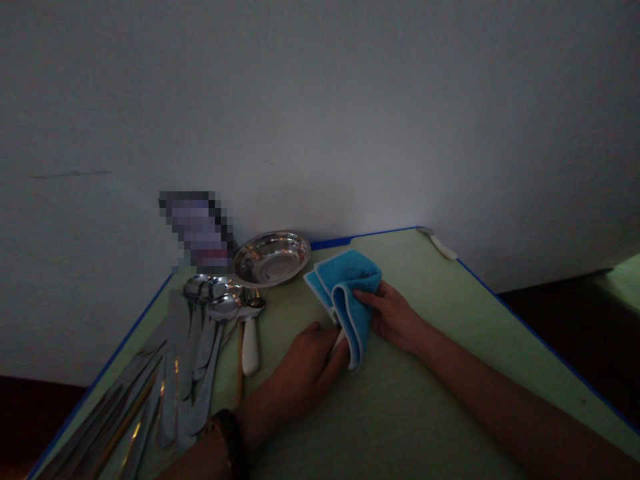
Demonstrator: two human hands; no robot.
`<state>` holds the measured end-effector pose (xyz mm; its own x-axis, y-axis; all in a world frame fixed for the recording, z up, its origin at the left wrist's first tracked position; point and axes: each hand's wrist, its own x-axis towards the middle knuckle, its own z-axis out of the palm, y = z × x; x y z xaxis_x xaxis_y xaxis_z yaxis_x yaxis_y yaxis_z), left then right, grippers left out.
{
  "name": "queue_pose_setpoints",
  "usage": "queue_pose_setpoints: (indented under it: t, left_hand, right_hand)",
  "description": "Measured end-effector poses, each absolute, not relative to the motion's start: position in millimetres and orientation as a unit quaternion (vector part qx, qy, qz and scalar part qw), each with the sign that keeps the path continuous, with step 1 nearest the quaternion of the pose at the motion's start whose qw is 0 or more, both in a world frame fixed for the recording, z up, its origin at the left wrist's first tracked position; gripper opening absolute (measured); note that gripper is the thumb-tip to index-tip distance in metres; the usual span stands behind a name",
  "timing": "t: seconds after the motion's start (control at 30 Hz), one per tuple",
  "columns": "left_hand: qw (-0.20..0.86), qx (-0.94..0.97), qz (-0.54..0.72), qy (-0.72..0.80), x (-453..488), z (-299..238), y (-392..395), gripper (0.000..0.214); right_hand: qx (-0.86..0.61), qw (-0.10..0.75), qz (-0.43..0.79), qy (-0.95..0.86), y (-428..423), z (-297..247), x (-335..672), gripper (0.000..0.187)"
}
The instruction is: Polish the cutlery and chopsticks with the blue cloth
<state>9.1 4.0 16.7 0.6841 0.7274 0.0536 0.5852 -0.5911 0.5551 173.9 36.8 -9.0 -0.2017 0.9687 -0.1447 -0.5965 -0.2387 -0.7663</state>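
A folded blue cloth [345, 288] with a white edge lies on the green table [440, 347] near the middle. My right hand [396, 316] grips the cloth's right side, fingers closed around the fold. My left hand [307, 363] pinches the cloth's lower end, where something white shows between the fingers; I cannot make out what it is. A dark band sits on my left wrist.
A shiny steel bowl [271, 257] stands at the back, left of the cloth. Several spoons and other cutlery [200, 347] lie in a row along the left side, with a white-handled utensil [250, 347] beside them. A white object [440, 245] lies at the far right corner. A wall rises behind.
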Motion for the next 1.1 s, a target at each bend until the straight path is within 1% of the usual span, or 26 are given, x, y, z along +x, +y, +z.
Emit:
queue_pose_setpoints:
  t: [0.07, 0.23, 0.37, 0.57, 0.8, 0.93, 1.1]
  left_hand:
    - [0.248, 0.885, 0.129, 0.372, 9.7, 17.5, 3.8, 0.034]
    - [0.221, 0.899, 0.119, 0.360, 9.6, 14.6, 4.5, 0.033]
    - [0.212, 0.905, 0.111, 0.352, 10.4, 14.8, 3.1, 0.033]
    - [0.283, 0.876, 0.139, 0.366, 11.2, 17.7, 0.1, 0.034]
    - [0.414, 0.750, 0.218, 0.468, 10.4, 12.1, 4.2, 0.036]
    - [0.419, 0.749, 0.240, 0.453, 10.6, 10.9, 5.0, 0.031]
    - [0.428, 0.765, 0.238, 0.417, 10.1, 13.2, 4.7, 0.030]
  right_hand:
    - [-0.316, 0.546, 0.720, -0.288, 37.5, -9.9, 174.2, 0.026]
    - [-0.319, 0.568, 0.716, -0.249, 39.0, -10.0, 171.1, 0.018]
    - [-0.329, 0.575, 0.714, -0.226, 39.7, -9.0, 169.5, 0.015]
    - [-0.327, 0.566, 0.717, -0.242, 39.1, -9.2, 170.2, 0.017]
    - [-0.320, 0.588, 0.709, -0.222, 42.2, -9.8, 170.1, 0.013]
    - [-0.315, 0.590, 0.717, -0.195, 42.6, -7.1, 171.2, 0.013]
    - [-0.298, 0.541, 0.739, -0.269, 36.9, -6.9, 176.1, 0.025]
